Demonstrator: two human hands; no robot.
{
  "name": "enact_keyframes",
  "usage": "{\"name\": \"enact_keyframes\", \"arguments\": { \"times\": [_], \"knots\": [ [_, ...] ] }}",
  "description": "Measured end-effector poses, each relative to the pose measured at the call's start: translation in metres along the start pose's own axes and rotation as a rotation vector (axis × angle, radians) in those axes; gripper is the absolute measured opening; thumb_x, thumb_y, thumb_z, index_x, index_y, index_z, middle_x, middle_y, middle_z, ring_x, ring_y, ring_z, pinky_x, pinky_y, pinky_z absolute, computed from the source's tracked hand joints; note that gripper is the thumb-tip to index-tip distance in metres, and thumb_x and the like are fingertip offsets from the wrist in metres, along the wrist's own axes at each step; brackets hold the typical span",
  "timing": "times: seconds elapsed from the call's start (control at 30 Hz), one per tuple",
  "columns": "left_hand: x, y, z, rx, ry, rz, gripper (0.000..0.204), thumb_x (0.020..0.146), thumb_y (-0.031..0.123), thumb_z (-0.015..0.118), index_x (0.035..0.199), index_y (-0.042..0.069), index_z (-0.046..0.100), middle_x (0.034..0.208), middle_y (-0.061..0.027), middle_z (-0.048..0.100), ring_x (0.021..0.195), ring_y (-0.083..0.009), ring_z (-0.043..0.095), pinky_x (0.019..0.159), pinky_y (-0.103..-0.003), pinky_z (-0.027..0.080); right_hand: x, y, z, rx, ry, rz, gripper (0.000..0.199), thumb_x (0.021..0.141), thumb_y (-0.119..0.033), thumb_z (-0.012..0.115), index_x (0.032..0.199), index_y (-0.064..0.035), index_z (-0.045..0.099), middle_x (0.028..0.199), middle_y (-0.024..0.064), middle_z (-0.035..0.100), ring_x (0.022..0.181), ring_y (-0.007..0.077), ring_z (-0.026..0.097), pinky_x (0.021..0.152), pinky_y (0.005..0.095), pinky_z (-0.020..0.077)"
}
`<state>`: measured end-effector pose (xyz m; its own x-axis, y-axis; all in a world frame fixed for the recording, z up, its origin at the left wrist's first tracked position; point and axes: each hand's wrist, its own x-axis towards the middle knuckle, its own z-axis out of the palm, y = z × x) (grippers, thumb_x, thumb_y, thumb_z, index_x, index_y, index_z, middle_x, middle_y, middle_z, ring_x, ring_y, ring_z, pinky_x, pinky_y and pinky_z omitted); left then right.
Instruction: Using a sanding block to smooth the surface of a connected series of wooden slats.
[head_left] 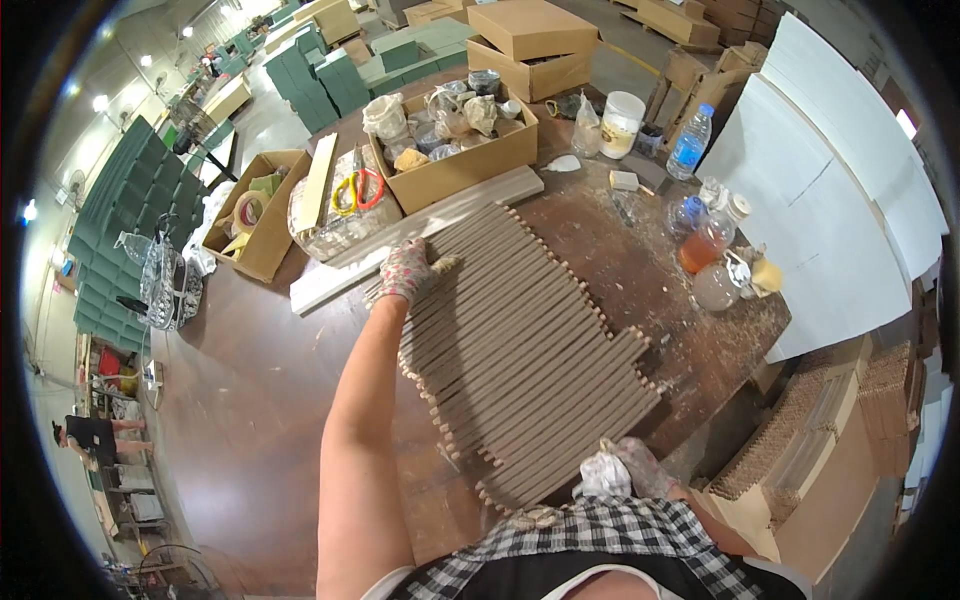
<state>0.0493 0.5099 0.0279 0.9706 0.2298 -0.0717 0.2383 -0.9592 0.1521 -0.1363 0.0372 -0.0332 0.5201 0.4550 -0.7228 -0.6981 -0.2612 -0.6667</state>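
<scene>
Many thin grey-brown rods (515, 345) with pale round ends lie side by side on the brown table, forming a flat panel with stepped edges. My left hand (406, 272), in a patterned work glove, rests on the panel's far left corner. Its thumb points right and its fingers lie stretched out over the rods. Close to my body, at the near right edge of the panel, my right hand (645, 468) is also gloved. It grips a crumpled white cloth (604, 474), and its fingers are partly hidden. A long pale board (450, 215) lies along the panel's far side.
Behind the board stand a cardboard box of bagged jars (465, 170) and a wrapped block with scissors (358, 190). Further left is a box with tape (255, 215). Bottles (708, 240) and a white tub (621, 125) stand at right, beside large white sheets (830, 190).
</scene>
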Motion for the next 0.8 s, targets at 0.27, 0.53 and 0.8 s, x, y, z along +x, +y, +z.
{"name": "enact_keyframes", "arguments": {
  "times": [0.27,0.53,0.8],
  "knots": [
    [-0.045,-0.006,0.009,-0.07,0.034,-0.207,0.091,0.07,0.082,0.059,0.121,0.007,0.059,0.107,-0.019,0.069,0.106,-0.0357,0.065,0.091,-0.047,0.05,0.001,-0.002,-0.01,-0.343,0.448,-0.307,0.039,0.094,-0.03,0.064,0.072,0.0013,0.057,0.062,0.0051,0.057,0.058,0.0119,0.049,0.052,0.0361,0.0411],
    [-0.176,-0.034,0.011,-0.158,-0.139,-0.356,0.075,0.079,0.071,0.06,0.106,0.001,0.065,0.097,-0.0242,0.069,0.098,-0.0421,0.066,0.084,-0.048,0.052,0.026,-0.089,-0.08,-0.899,0.503,-0.404,0.056,0.085,-0.057,0.067,0.061,-0.0101,0.049,0.059,0.0056,0.05,0.056,0.0168,0.047,0.051,0.0375,0.0438],
    [-0.402,-0.004,0.022,-1.22,-0.426,-0.59,0.04,0.094,0.036,0.063,0.112,0.0,0.065,0.094,-0.0207,0.071,0.083,-0.0285,0.071,0.079,-0.043,0.058,0.155,-0.264,-0.022,-1.483,0.267,-0.438,0.074,0.075,-0.074,0.062,0.09,-0.0018,0.073,0.096,0.0229,0.069,0.094,0.0362,0.067,0.082,0.0451,0.0501]
  ]
}}
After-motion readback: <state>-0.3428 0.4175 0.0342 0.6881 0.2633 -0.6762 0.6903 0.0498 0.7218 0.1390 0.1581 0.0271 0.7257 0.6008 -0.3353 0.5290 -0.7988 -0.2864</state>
